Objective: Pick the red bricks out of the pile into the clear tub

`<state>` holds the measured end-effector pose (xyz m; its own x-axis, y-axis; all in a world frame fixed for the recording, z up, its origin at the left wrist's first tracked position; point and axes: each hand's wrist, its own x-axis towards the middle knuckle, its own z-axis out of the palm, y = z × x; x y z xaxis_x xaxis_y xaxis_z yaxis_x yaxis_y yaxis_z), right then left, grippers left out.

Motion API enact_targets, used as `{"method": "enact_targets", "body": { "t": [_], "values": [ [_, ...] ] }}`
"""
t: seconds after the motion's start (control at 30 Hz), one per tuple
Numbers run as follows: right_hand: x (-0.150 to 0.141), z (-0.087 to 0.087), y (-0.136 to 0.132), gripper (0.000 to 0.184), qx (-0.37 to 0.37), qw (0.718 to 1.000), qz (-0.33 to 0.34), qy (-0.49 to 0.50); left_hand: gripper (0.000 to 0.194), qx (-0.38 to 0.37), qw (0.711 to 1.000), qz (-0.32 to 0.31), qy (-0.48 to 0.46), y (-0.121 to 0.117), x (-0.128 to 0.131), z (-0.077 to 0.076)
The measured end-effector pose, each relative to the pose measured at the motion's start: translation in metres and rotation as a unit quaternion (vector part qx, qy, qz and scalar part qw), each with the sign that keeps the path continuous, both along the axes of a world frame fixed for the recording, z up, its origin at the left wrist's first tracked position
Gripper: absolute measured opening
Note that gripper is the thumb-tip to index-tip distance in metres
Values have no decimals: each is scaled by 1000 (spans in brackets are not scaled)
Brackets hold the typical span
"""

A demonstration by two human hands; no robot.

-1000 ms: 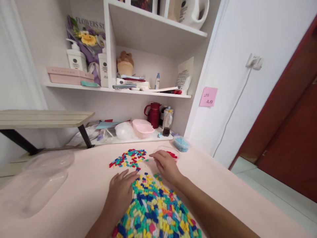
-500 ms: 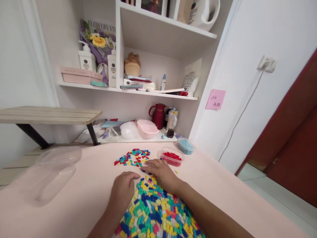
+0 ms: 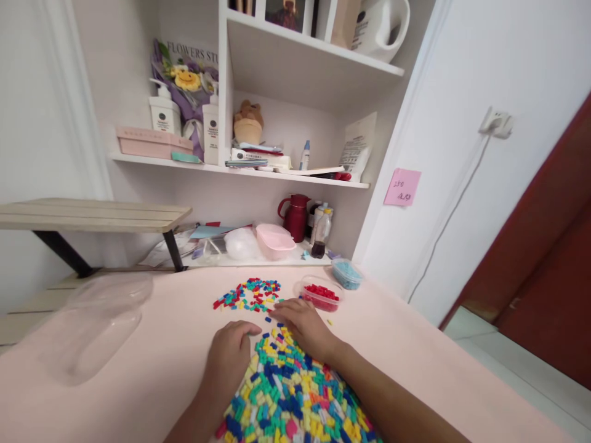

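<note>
A wide pile of small coloured plastic building bricks [image 3: 295, 381] lies on the pink tabletop in front of me. My left hand [image 3: 231, 351] rests against the pile's left edge, curved, thumb side pointing right, holding nothing that I can see. Across the far right side of the pile lies my right hand [image 3: 305, 326], fingers stretched out and pointing left, fingertips down by a few loose blue bricks [image 3: 268, 319]. Beyond the hands is a smaller, spread-out group of mixed bricks [image 3: 252, 294]. Behind my right hand stands a clear tub of red bricks [image 3: 322, 295].
A clear tub of light blue pieces [image 3: 346, 274] stands at the back right. Empty-looking clear plastic containers [image 3: 104, 326] lie on the left. Behind the table, a shelf holds a pink bowl [image 3: 274, 241], a dark red jug [image 3: 295, 218] and a bottle [image 3: 322, 234].
My right hand has shifted slightly right, and its fingertips have drawn back from the loose blue bricks, which now show more. My left hand has hardly moved.
</note>
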<state>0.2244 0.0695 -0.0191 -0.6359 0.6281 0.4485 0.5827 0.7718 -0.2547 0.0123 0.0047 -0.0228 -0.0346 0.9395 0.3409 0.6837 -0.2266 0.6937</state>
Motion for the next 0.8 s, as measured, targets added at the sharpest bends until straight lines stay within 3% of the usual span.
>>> {"method": "enact_targets", "body": {
  "t": [0.3, 0.47, 0.63, 0.8],
  "values": [
    [-1, 2, -2, 44, -6, 998, 5, -59, 40, -4, 1000, 0, -10, 0, 2, 1],
    [-2, 15, -6, 43, 40, 998, 4, -44, 35, -9, 996, 26, -86, -3, 3, 5],
    [11, 32, 0, 51, 105, 991, -69, 55, 30, -25, 973, 110, -201, -6, 0, 13],
    [34, 36, 11, 42, 129, 966, -180, 134, 27, -14, 960, 151, -235, -8, -3, 20]
  ]
}}
